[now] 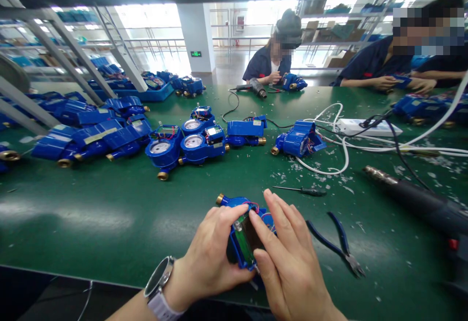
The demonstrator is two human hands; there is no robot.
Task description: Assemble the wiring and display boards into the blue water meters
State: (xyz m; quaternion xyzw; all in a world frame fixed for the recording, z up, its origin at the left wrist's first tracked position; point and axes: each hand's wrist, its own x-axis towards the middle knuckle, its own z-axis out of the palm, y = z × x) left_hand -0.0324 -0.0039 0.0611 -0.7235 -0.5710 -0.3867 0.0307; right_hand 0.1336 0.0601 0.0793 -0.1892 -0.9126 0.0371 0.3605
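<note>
You have the meter (239,254) low in front of you, near the table (91,189) edge, brass end (220,199) pointing away to the left. Left hand (210,248): thumb on the near side, index at the far end, fingers gripping the case between them. Right hand (292,257): index and thumb set apart on the open face, other fingers raised close together; whether they press or just rest, can't tell.

Progress, judging by how it lies: the green board (244,240) is in the case, looks mostly seated. Case is uncovered, red wires (253,205) loose at the far end, so closing up looks undone. Right hand hides the rest.

Screwdriver (312,191) lies beyond your right hand, pliers (343,251) beside it with handles apart, heat gun (420,199) farther right. Three meters (193,141) ahead sit dials up, electronics exposed; more are piled left.
</note>
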